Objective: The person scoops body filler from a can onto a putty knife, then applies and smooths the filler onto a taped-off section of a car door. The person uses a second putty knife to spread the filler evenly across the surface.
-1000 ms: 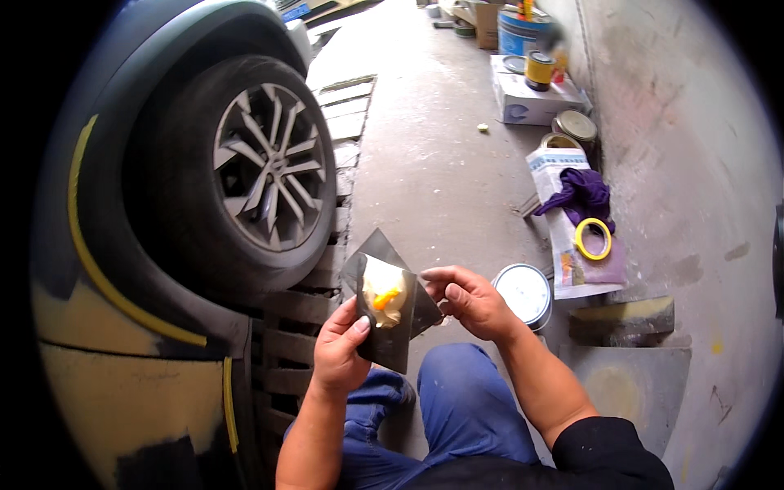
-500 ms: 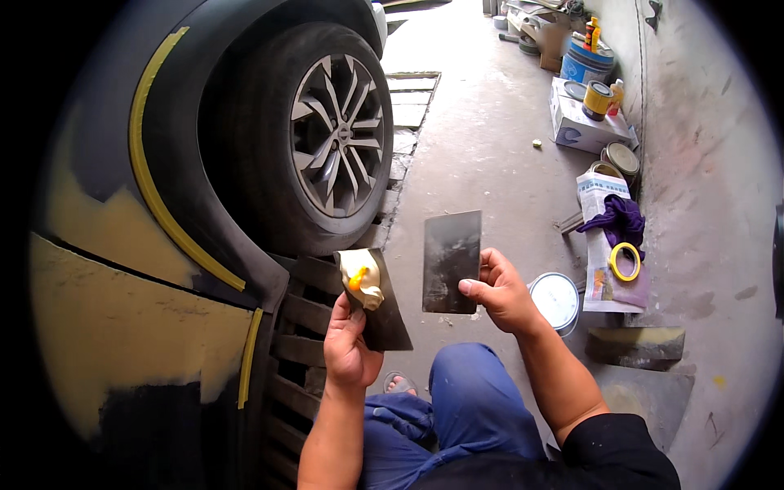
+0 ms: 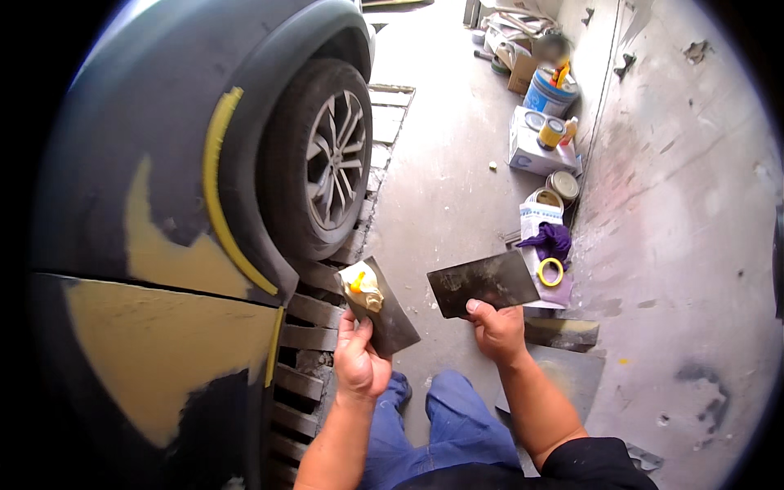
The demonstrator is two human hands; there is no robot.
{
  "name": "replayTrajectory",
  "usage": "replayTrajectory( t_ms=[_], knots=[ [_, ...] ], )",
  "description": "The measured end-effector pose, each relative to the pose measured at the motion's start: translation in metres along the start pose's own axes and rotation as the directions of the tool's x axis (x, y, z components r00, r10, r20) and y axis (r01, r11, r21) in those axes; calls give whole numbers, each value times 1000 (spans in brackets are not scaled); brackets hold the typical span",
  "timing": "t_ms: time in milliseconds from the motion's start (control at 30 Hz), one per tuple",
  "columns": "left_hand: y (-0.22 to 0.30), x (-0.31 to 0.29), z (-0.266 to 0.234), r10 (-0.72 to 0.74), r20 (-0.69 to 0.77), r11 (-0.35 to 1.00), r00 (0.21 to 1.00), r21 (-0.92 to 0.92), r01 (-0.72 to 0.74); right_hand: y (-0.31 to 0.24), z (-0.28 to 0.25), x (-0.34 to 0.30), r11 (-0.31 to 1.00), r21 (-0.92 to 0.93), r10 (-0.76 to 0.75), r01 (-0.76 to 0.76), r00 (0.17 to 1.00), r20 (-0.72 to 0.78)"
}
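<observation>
1. Left hand point(image 3: 361, 366): grip clamped on the left plate point(image 3: 394, 322) at its lower-left edge; long axis slants upper left to lower right.
2. Cream paste point(image 3: 369, 292) with a yellow streak point(image 3: 357, 282) sits on that plate's far end, nearer the left hand.
3. Right hand point(image 3: 498, 333): grip clamped on the right plate point(image 3: 483, 282), which lies roughly crosswise, right of the paste and apart from it.

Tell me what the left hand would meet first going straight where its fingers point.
Beyond the dark rectangular plate it holds, the left hand would probably meet the black rubber tyre; depth is unclear.
</observation>
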State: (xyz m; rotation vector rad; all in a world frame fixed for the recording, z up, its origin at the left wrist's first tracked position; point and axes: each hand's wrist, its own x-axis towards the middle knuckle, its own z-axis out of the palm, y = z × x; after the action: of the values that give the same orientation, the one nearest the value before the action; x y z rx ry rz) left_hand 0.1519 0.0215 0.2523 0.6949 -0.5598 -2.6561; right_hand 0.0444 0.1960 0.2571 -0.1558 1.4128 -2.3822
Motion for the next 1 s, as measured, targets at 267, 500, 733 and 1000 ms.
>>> replayTrajectory(
  t_ms=[267,500,733,1000],
  knots=[
    [40,-128,150,106,-74,993,992,-38,-109,-153,97,-66,982,65,-183,178,979,84],
    [78,-192,199,185,2,977,983,-104,-183,-215,158,-110,933,254,-294,254,947,132],
    [138,-256,161,162,340,987,926,-72,-146,-244,180,-146,995,12,92,-99,955,282],
    [160,-320,125,-16,417,990,909,132,-43,-218,222,-201,897,-432,303,-96,846,440]
  ],
)
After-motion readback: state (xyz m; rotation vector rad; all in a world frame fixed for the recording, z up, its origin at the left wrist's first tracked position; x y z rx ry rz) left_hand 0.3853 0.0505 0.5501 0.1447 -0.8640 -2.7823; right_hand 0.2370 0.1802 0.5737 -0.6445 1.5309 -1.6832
